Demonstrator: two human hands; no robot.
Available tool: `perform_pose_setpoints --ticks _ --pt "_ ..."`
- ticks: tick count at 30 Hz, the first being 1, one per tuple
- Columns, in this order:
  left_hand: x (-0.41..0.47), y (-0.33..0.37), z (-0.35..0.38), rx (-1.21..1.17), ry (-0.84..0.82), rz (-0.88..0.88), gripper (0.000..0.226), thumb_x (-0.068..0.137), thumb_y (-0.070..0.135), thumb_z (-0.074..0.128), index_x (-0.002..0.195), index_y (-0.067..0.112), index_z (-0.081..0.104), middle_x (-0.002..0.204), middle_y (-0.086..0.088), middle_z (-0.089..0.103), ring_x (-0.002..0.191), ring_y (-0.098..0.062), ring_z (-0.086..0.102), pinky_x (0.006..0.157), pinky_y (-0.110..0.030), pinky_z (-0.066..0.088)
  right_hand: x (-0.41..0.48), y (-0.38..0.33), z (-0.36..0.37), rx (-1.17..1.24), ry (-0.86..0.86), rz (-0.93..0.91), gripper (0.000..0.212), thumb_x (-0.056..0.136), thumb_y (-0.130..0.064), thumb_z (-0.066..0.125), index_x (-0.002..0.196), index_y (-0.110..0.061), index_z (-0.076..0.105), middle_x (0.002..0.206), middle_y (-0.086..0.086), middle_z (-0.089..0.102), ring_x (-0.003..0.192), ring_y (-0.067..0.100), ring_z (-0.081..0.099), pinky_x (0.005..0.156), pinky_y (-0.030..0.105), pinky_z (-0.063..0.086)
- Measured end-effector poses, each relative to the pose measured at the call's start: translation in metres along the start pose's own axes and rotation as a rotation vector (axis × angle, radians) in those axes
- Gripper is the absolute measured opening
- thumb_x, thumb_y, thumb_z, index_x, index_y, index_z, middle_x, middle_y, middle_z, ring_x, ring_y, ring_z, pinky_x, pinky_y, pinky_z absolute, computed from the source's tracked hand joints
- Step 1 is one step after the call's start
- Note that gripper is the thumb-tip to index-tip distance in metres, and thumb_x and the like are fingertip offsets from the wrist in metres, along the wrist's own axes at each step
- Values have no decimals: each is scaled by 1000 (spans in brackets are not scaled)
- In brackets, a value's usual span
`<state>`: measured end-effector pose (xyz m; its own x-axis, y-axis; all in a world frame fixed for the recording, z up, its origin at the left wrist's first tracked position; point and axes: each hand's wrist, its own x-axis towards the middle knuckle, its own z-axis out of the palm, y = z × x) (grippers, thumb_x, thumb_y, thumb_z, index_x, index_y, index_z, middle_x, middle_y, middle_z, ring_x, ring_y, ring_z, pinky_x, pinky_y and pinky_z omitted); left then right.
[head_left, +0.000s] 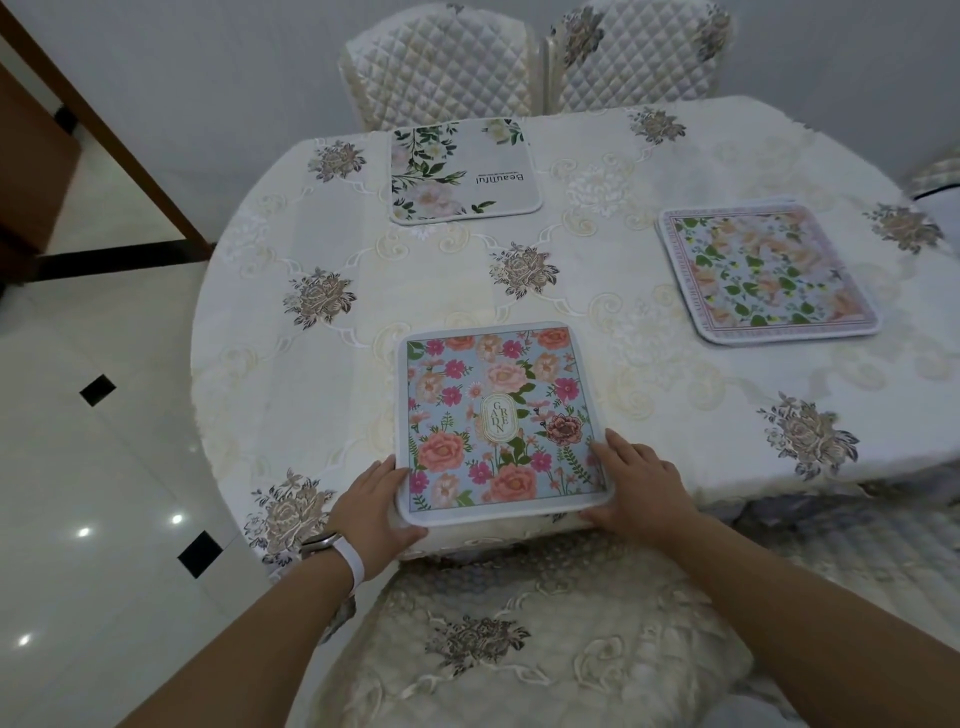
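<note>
At the 6 o'clock edge of the desk (363, 291): the garden mat (498, 415) is lying flat on the tablecloth, and its near edge is hanging a little over the rim toward the person.
Left hand (371, 506): it is holding the mat's 7 o'clock corner. Its fingertips are hiding under that corner and its thumb is running along the near edge, so this grip is closing on the mat.
Right hand (641, 488): it is holding the 5 o'clock corner, with the fingers lying on top and the thumb coming under the near edge, a pinching grip.
Key relation: the mat is lying at 12 o'clock from both hands, straight ahead. It is nearly square, so no long axis is showing, and its "GARDEN" label is running from 12 to 6. Neither hand is nearer, since each is taking one corner.
Judged next move: probably a small push or turn to square the mat with the rim.
Beautiful mat (462, 171): it is sitting at 12 o'clock on the desk, well apart.
Pink-bordered mat (766, 270): it is sitting at 2 o'clock, also well apart.
Path: only bare tablecloth is lying ahead of the mat, so nothing is blocking it.
Quilted chairs (436, 67): they are standing behind the far rim.
Near chair seat (519, 649): it is lying under the forearms.
</note>
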<state>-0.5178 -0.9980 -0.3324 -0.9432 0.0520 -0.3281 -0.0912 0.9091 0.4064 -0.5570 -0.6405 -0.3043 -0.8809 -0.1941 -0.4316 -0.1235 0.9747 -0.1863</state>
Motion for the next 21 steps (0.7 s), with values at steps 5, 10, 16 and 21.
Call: perform_pose_setpoints --ticks 5,10,16,21 --pt "2 -3 2 -9 6 3 91 65 54 78 141 21 41 154 -4 33 141 -22 29 114 -39 28 3 -1 0 21 -28 13 93 71 -68 65 146 -34 22 163 1 12 143 26 21 113 51 28" --pt "1 0 2 -16 -11 -17 90 66 53 76 142 22 40 153 -4 34 141 -23 30 114 -41 30 3 -2 0 27 -31 22 94 73 -67 64 148 -34 19 163 1 10 144 26 19 113 51 27" --pt "-5 0 -1 -9 -72 -54 86 71 51 72 144 25 36 153 -2 33 141 -21 29 115 -40 28 -2 -5 -2 48 -68 29 87 77 -63 63 147 -31 25 161 5 14 143 27 21 113 49 27" --pt "-12 16 -26 58 57 -32 62 83 41 66 137 18 47 144 -5 47 131 -24 43 108 -40 37 -3 -5 -25 99 124 6 53 91 -54 49 134 -23 48 134 3 52 115 23 53 94 41 47"
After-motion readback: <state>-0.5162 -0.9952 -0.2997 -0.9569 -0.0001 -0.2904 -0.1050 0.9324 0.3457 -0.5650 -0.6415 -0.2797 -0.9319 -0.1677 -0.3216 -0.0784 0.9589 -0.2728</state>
